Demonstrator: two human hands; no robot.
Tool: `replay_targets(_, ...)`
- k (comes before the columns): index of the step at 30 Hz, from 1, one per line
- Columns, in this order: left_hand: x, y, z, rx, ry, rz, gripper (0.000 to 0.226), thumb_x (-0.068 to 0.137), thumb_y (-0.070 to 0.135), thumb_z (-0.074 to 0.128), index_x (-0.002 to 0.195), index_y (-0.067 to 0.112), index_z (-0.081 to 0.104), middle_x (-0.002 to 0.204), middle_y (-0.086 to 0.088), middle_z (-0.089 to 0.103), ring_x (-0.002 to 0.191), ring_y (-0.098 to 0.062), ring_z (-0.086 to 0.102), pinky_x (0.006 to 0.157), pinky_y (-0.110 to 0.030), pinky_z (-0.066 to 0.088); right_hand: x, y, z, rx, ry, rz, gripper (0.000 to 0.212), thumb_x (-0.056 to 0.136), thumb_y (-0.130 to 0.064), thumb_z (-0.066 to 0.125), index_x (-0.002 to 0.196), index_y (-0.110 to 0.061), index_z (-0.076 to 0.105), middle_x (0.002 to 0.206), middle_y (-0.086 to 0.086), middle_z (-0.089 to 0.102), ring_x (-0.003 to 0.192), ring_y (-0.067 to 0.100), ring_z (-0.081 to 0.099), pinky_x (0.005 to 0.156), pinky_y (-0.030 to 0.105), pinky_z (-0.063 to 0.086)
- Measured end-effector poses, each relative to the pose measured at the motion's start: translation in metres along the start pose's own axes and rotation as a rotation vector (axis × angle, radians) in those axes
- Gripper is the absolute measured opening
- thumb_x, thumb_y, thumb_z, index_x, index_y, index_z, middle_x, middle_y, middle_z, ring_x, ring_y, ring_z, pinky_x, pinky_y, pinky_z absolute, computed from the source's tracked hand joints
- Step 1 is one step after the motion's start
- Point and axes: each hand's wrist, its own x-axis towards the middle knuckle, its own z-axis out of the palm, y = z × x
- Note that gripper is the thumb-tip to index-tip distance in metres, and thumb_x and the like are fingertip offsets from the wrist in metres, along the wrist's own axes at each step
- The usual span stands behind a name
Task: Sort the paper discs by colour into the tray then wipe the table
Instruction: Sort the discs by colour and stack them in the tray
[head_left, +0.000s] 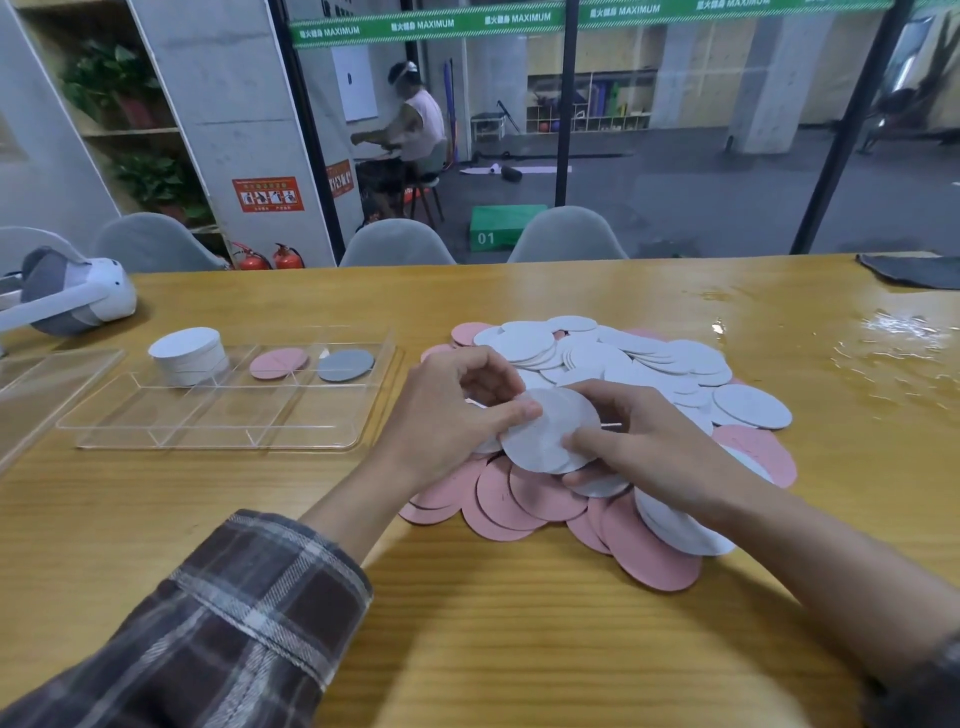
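Mostly white and pink discs (613, 364), heaped.

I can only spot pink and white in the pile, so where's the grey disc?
In the head view, the grey disc lies in the clear tray left of the pile, in a back compartment just right of the pink disc.

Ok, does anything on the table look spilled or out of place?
Yes: a glossy wet patch covers the table's far right, just beyond the disc pile, with a droplet close to its edge. It looks like spilled liquid, a risk to paper. The white discs being held sit clear of it.
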Motion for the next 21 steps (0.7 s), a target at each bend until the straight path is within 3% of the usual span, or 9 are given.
replay_targets(7,-0.002,0.004,0.002,-0.034,0.019,0.047,0.016,0.078,0.009,0.090,0.087,0.017,0.079,0.087,0.005,0.077,0.081,-0.012,0.075,0.078,-0.032,0.063,0.000,0.003,0.000,0.014,0.016,-0.033,0.021,0.092,-0.014,0.075,0.112,-0.019,0.073,0.103,0.003,0.074,0.088,0.019,0.076,0.068,0.031,0.062)
replay_targets(14,-0.001,0.006,0.002,0.000,0.006,0.082,0.014,0.078,0.017,0.091,0.086,0.017,0.078,0.087,0.007,0.076,0.080,-0.010,0.073,0.073,-0.025,0.058,0.001,0.005,0.000,-0.030,0.043,-0.069,0.017,0.095,-0.016,0.072,0.112,-0.018,0.073,0.104,0.003,0.074,0.086,0.020,0.077,0.068,0.034,0.063)
replay_targets(18,0.006,-0.003,-0.016,0.235,-0.007,0.034,0.007,0.088,0.028,0.082,0.088,0.022,0.079,0.088,0.010,0.076,0.081,-0.004,0.068,0.074,-0.011,0.045,0.005,0.009,-0.006,-0.090,0.101,-0.080,0.015,0.098,-0.018,0.068,0.112,-0.020,0.070,0.107,0.003,0.074,0.077,0.028,0.078,0.080,0.045,0.062)
replay_targets(21,0.008,-0.016,-0.032,0.492,-0.067,-0.081,0.020,0.085,0.044,0.081,0.097,0.029,0.076,0.096,0.016,0.072,0.086,0.004,0.063,0.086,-0.016,0.041,0.006,0.010,-0.009,-0.111,0.144,-0.079,0.012,0.099,-0.019,0.066,0.111,-0.022,0.068,0.104,0.003,0.074,0.070,0.027,0.077,0.077,0.040,0.061)
